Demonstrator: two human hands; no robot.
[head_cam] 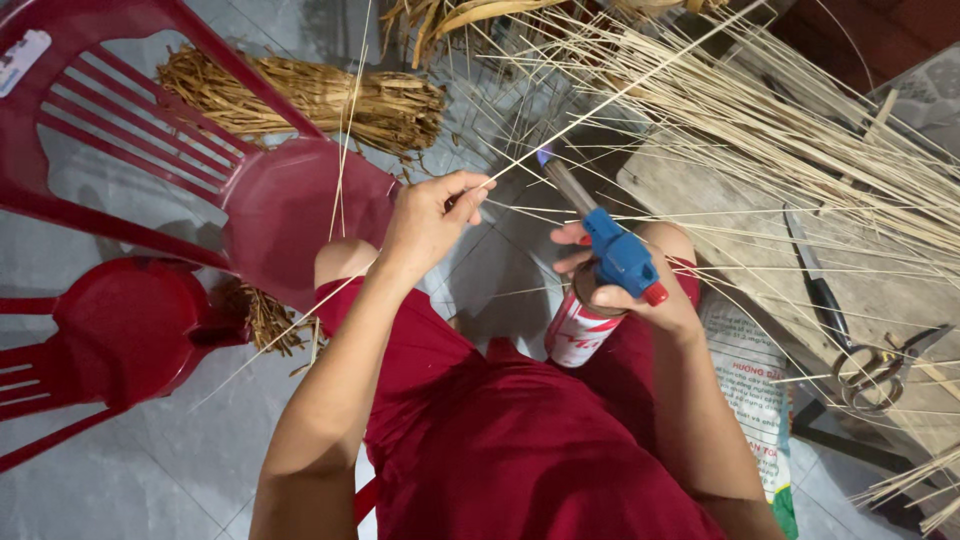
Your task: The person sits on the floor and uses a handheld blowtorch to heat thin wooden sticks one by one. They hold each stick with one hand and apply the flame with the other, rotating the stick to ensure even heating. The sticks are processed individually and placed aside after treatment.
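Left hand (pixel 430 215) pinches a thin reed (pixel 620 95); right hand (pixel 640 295) grips blue torch (pixel 615 255), apparently lit.

A large red plastic chair (pixel 290 200) lies left, a bundle of dry brown straw (pixel 310 95) behind it. Thin pale sticks (pixel 800 120) fan right, metal scissors (pixel 880 370) below them.

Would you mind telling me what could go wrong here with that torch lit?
1. The torch in the right hand burns close to the left hand pinching the thin stick; those fingers could get scorched.
2. Loose dry sticks fan out just beyond the flame, and a straw bundle lies nearby; either might catch fire.
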